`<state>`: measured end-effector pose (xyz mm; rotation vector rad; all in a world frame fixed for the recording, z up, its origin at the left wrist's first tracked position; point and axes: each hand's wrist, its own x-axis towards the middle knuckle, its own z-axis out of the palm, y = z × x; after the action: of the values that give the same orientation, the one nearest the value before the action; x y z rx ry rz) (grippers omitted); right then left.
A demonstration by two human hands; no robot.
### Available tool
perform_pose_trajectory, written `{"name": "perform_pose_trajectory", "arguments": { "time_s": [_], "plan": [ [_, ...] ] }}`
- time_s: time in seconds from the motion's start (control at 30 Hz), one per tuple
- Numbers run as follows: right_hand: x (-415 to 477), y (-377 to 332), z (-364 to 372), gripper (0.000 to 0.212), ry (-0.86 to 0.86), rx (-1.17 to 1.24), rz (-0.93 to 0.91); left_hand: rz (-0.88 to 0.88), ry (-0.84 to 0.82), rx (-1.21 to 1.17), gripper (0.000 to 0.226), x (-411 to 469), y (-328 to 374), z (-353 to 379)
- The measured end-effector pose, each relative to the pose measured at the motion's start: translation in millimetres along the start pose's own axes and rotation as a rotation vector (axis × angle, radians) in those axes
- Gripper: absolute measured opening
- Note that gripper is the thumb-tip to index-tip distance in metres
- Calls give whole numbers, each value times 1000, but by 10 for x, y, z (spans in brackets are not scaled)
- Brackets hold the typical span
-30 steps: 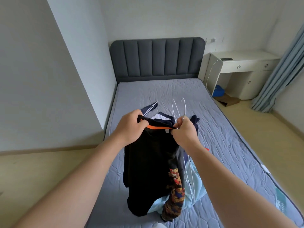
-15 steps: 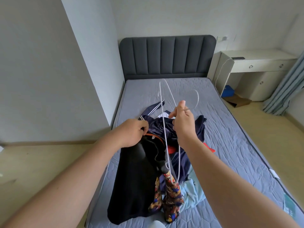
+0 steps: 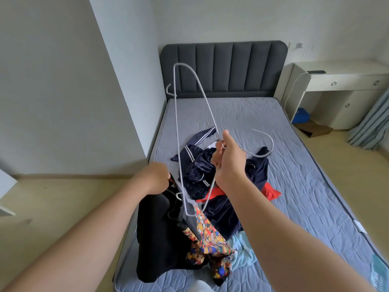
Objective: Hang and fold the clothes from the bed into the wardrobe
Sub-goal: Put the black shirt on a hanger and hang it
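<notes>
Clothes (image 3: 210, 175) heaped on bed (image 3: 294, 165), none hung; right hand (image 3: 228, 160) grips hanger (image 3: 176, 123), left hand (image 3: 155, 178) clutches black garment (image 3: 155, 239).

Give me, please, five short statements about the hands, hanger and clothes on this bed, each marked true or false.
1. The right hand holds a white wire hanger. True.
2. The left hand is empty. False: it grips the black garment.
3. The black garment already hangs on the hanger. False: it is not on it yet.
4. A navy garment with white stripes lies on the bed. True.
5. The bed's headboard is white. False: it is dark grey.
</notes>
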<state>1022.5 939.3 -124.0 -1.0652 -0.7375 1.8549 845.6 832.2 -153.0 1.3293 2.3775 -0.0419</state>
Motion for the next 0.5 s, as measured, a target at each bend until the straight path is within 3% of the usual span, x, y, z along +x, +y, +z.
{"name": "perform_pose_trajectory", "arguments": {
  "time_s": [0.17,0.33,0.5],
  "plan": [
    [20,56,44,37,-96,217,48,-10,-52,-247,54,-50,-92,-7],
    [9,5,131,36,-158,258,38,-63,-116,-371,72,-98,-268,-36],
    [5,-40,259,45,-236,201,-18,-77,-106,-541,75,-136,-323,-20]
  ]
}}
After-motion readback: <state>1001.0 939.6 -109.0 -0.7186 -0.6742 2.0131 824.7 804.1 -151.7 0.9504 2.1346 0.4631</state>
